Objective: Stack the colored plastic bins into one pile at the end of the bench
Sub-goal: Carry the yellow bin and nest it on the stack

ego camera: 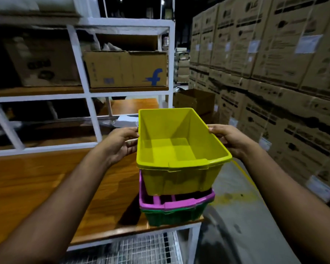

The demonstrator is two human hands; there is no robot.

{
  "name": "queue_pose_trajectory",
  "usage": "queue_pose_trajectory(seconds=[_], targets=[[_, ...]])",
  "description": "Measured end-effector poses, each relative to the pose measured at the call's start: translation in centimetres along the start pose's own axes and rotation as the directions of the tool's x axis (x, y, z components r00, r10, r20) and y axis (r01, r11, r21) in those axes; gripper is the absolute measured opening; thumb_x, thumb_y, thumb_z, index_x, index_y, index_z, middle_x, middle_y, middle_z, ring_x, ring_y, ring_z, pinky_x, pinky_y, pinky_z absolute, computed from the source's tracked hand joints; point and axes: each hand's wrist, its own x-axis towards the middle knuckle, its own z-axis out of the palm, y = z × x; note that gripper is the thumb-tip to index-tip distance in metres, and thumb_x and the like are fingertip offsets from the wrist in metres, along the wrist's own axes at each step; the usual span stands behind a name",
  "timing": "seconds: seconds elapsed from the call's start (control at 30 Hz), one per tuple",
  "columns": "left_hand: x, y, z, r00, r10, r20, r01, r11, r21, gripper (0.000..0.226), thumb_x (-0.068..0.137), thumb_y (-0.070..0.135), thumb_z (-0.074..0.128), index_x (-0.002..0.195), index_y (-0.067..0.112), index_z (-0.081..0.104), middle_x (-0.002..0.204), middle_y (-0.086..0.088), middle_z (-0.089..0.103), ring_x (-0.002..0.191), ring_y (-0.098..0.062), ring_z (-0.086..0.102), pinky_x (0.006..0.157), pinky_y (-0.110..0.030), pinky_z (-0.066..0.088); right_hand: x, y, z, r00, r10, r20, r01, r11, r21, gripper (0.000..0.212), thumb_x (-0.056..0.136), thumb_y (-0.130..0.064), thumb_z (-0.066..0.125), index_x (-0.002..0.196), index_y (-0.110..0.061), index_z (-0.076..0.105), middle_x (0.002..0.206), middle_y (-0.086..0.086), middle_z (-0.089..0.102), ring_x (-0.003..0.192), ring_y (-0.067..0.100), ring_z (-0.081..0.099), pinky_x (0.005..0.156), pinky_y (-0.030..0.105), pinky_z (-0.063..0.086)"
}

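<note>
A yellow plastic bin (176, 149) is held over a pink bin (179, 203), its base sunk partly into the pink one. The pink bin is nested in a green bin (171, 216) that stands at the right end of the wooden bench (46, 183). My left hand (122, 143) grips the yellow bin's left rim. My right hand (231, 140) grips its right rim. The yellow bin is empty inside.
A white metal shelf rack (84, 73) with cardboard boxes (126, 69) stands behind the bench. A tall wall of stacked cartons (274, 63) lines the right side. Grey floor (236, 216) lies past the bench end; a wire mesh panel (141, 250) sits below it.
</note>
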Motion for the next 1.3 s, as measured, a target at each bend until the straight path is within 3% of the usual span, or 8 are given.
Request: queue_pose_trajectory(seconds=[0.23, 0.47, 0.6, 0.77, 0.97, 1.07, 1.2, 1.3], targets=[[0.3, -3.0, -0.9, 0.997, -0.03, -0.072, 0.034, 0.998, 0.051, 0.037, 0.087, -0.004, 0.043, 0.112, 0.01, 0.065, 0.09, -0.002, 0.071, 0.068, -0.011, 0.065, 0.056, -0.023, 0.055, 2.3, 3.3, -0.9, 0.999, 0.029, 0.034, -0.029, 0.999, -0.024, 0.034, 0.096, -0.001, 0.049, 0.128, 0.0, 0.058, 0.124, 0.022, 0.065, 0.109, 0.031, 0.066, 0.085, 0.043, 0.058], [0.8, -7.6, -1.7, 0.988, -0.057, -0.141, 0.077, 0.987, 0.142, 0.032, 0.084, -0.012, 0.044, 0.094, 0.008, 0.066, 0.079, -0.01, 0.055, 0.061, -0.015, 0.041, 0.054, -0.023, 0.049, 2.4, 7.4, -1.0, 0.997, 0.073, -0.001, -0.073, 0.992, -0.105, 0.036, 0.097, 0.003, 0.046, 0.131, 0.001, 0.055, 0.099, 0.013, 0.075, 0.085, 0.021, 0.073, 0.077, 0.036, 0.061], [1.2, -9.8, -2.6, 0.978, -0.083, -0.191, 0.115, 0.98, 0.165, 0.032, 0.088, -0.007, 0.051, 0.117, 0.002, 0.06, 0.087, -0.012, 0.064, 0.067, -0.019, 0.053, 0.059, -0.029, 0.051, 1.7, 8.5, -0.8, 0.999, 0.05, -0.013, -0.052, 0.976, -0.209, 0.035, 0.098, 0.0, 0.047, 0.132, -0.001, 0.055, 0.106, 0.013, 0.07, 0.085, 0.02, 0.07, 0.07, 0.031, 0.06], [1.2, -11.0, -2.9, 0.971, -0.069, -0.23, 0.122, 0.966, 0.227, 0.033, 0.092, 0.0, 0.055, 0.124, 0.003, 0.055, 0.089, -0.01, 0.06, 0.068, -0.016, 0.053, 0.053, -0.024, 0.05, 1.7, 9.7, -0.5, 0.999, -0.008, -0.054, -0.008, 0.955, -0.296, 0.035, 0.1, -0.003, 0.046, 0.134, 0.0, 0.053, 0.103, 0.013, 0.068, 0.103, 0.037, 0.063, 0.1, 0.057, 0.044], [0.6, -11.9, -3.1, 0.977, -0.052, -0.206, 0.101, 0.967, 0.236, 0.031, 0.095, 0.002, 0.052, 0.124, 0.009, 0.055, 0.103, -0.012, 0.066, 0.087, -0.025, 0.061, 0.084, -0.043, 0.052, 1.6, 10.9, -0.7, 0.995, -0.025, -0.093, -0.007, 0.946, -0.325, 0.032, 0.1, -0.009, 0.049, 0.13, 0.001, 0.057, 0.107, 0.017, 0.067, 0.082, 0.021, 0.066, 0.063, 0.028, 0.058], [0.4, -12.2, -3.9, 0.974, -0.045, -0.223, 0.103, 0.962, 0.254, 0.031, 0.091, 0.005, 0.059, 0.12, 0.015, 0.06, 0.116, -0.012, 0.068, 0.102, -0.03, 0.064, 0.096, -0.053, 0.047, 1.6, 11.2, -0.8, 0.992, -0.056, -0.109, 0.009, 0.922, -0.388, 0.032, 0.1, -0.011, 0.05, 0.128, 0.001, 0.059, 0.104, 0.016, 0.067, 0.081, 0.021, 0.065, 0.06, 0.027, 0.056], [-0.6, -11.9, -3.9, 0.975, -0.001, -0.224, 0.067, 0.955, 0.289, 0.036, 0.092, 0.007, 0.057, 0.128, 0.014, 0.054, 0.114, -0.008, 0.065, 0.097, -0.021, 0.061, 0.079, -0.038, 0.051, 2.4, 10.8, -0.9, 0.976, -0.174, -0.133, 0.037, 0.728, -0.685, 0.039, 0.093, -0.017, 0.063, 0.131, -0.008, 0.059, 0.108, 0.01, 0.064, 0.087, 0.022, 0.06, 0.07, 0.034, 0.05], [-1.6, -11.4, -4.7, 0.965, 0.106, -0.241, 0.004, 0.909, 0.416, 0.039, 0.092, 0.009, 0.058, 0.131, 0.014, 0.054, 0.117, -0.007, 0.063, 0.104, -0.023, 0.061, 0.07, -0.031, 0.048, 2.8, 10.3, 0.6, 0.919, -0.393, -0.03, 0.091, 0.286, -0.954, 0.044, 0.087, -0.027, 0.068, 0.129, -0.018, 0.06, 0.118, 0.011, 0.056, 0.107, 0.028, 0.053, 0.089, 0.041, 0.046]])
